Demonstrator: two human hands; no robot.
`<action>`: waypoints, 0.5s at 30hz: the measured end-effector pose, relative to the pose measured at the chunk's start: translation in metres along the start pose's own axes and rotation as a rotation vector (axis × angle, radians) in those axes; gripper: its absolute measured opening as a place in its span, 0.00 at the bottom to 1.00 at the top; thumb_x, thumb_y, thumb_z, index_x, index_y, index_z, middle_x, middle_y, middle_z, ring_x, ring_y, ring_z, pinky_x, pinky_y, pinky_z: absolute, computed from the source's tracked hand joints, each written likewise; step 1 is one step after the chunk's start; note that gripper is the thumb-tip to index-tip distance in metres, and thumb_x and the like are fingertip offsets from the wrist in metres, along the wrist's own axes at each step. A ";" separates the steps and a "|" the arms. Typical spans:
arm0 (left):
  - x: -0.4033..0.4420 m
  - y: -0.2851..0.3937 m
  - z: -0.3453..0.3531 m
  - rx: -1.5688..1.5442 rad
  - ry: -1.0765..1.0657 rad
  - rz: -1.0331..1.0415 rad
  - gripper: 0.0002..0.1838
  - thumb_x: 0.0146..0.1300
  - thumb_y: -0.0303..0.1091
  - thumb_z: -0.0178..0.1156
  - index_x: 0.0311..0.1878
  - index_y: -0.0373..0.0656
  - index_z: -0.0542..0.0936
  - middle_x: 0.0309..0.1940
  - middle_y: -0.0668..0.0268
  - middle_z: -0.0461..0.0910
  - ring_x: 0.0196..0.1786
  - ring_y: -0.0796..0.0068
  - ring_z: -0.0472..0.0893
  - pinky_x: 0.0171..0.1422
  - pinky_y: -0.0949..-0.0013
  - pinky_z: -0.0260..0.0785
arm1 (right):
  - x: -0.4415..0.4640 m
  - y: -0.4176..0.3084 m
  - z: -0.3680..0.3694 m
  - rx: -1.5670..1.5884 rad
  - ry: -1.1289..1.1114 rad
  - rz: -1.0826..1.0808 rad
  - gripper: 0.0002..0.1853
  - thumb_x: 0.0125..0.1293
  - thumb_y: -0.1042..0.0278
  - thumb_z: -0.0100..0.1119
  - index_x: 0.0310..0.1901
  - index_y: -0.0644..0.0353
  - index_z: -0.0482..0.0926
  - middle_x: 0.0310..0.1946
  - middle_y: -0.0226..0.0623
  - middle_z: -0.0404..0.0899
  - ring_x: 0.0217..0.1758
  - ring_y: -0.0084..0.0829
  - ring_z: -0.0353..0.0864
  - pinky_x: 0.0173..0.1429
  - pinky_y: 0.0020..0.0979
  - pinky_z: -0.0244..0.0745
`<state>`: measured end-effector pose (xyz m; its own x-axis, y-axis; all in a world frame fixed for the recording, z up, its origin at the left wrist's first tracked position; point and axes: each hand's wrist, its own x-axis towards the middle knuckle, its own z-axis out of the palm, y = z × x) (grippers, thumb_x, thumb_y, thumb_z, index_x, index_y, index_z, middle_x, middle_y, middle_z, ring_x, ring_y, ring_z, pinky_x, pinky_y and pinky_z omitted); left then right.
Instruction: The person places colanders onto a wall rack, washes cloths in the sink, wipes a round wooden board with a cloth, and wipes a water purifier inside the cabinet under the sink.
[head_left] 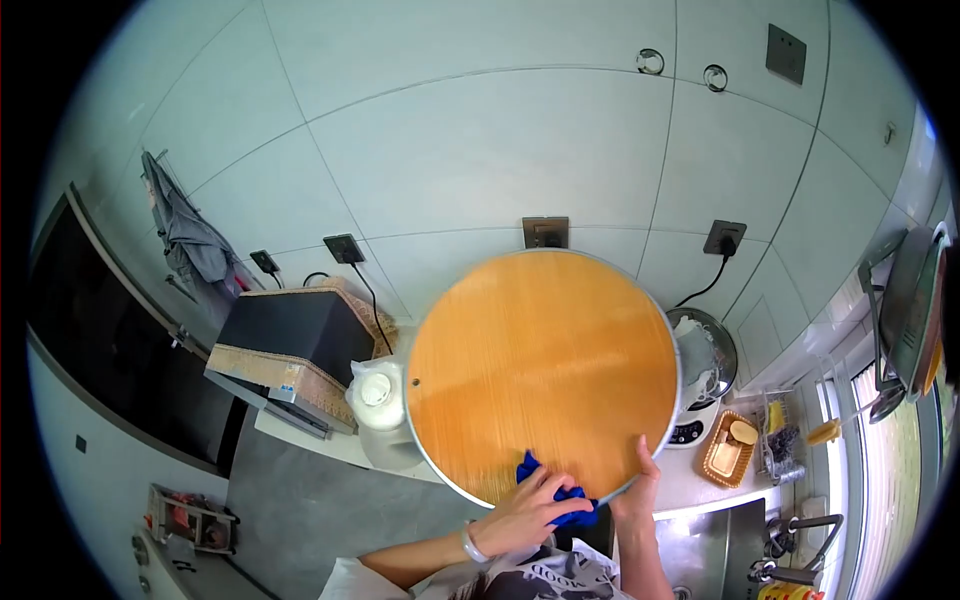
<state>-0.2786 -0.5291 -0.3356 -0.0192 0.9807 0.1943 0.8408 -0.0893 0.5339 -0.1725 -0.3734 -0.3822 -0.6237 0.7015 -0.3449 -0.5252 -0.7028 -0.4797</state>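
A large round wooden tabletop (545, 360) with a pale metal rim stands tilted up in front of me. A blue cloth (572, 512) is bunched under my left hand (540, 512), which presses it on the board's lower edge; a light bracelet (472, 543) is on that wrist. At the lower right of the rim, my right hand (635, 492) grips the board, thumb on the face and the other fingers hidden behind it. The wood near the cloth has a glossy, streaked look.
A covered black appliance (295, 330) and a white-capped container (375, 390) are left of the board. To the right are a pot (715, 350), an orange basket (728, 455), a wire rack (780, 440) and a sink (700, 550). Pans (910, 300) hang at far right.
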 end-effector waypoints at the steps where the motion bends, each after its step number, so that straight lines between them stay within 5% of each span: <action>1: 0.002 0.001 -0.011 0.038 0.079 -0.008 0.26 0.44 0.21 0.62 0.50 0.55 0.81 0.45 0.63 0.71 0.48 0.59 0.71 0.61 0.61 0.65 | -0.009 -0.009 0.004 -0.010 -0.028 -0.051 0.27 0.68 0.53 0.54 0.63 0.59 0.67 0.59 0.40 0.73 0.62 0.40 0.72 0.66 0.43 0.66; 5: 0.013 -0.026 -0.061 0.166 0.395 -0.104 0.27 0.39 0.17 0.64 0.46 0.55 0.82 0.45 0.60 0.71 0.48 0.55 0.73 0.56 0.60 0.69 | -0.037 -0.047 -0.023 -0.036 0.099 -0.193 0.26 0.67 0.54 0.55 0.62 0.59 0.69 0.58 0.37 0.74 0.59 0.36 0.74 0.63 0.39 0.69; 10: 0.045 -0.101 -0.098 0.214 0.735 -0.359 0.15 0.55 0.21 0.62 0.45 0.50 0.81 0.43 0.59 0.71 0.46 0.52 0.71 0.54 0.57 0.67 | -0.092 -0.092 -0.052 -0.120 0.225 -0.524 0.24 0.69 0.56 0.53 0.62 0.61 0.71 0.58 0.33 0.75 0.60 0.31 0.72 0.64 0.34 0.66; 12: 0.051 -0.112 -0.091 0.157 0.670 -0.343 0.14 0.56 0.22 0.62 0.45 0.50 0.80 0.43 0.58 0.71 0.45 0.52 0.72 0.54 0.57 0.67 | -0.116 -0.120 -0.067 -0.155 0.170 -0.665 0.26 0.70 0.54 0.51 0.63 0.62 0.70 0.61 0.34 0.72 0.63 0.31 0.70 0.66 0.33 0.64; 15: 0.053 -0.105 -0.060 -0.084 0.384 -0.273 0.14 0.54 0.24 0.64 0.44 0.50 0.81 0.42 0.60 0.70 0.45 0.54 0.72 0.54 0.58 0.67 | -0.156 -0.151 -0.087 -0.292 0.523 -0.992 0.28 0.70 0.51 0.49 0.64 0.63 0.70 0.63 0.35 0.70 0.64 0.31 0.69 0.66 0.33 0.66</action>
<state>-0.4000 -0.4780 -0.3318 -0.4446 0.8369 0.3192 0.7309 0.1330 0.6694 0.0542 -0.3663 -0.3260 0.3385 0.9405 0.0285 -0.4536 0.1897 -0.8708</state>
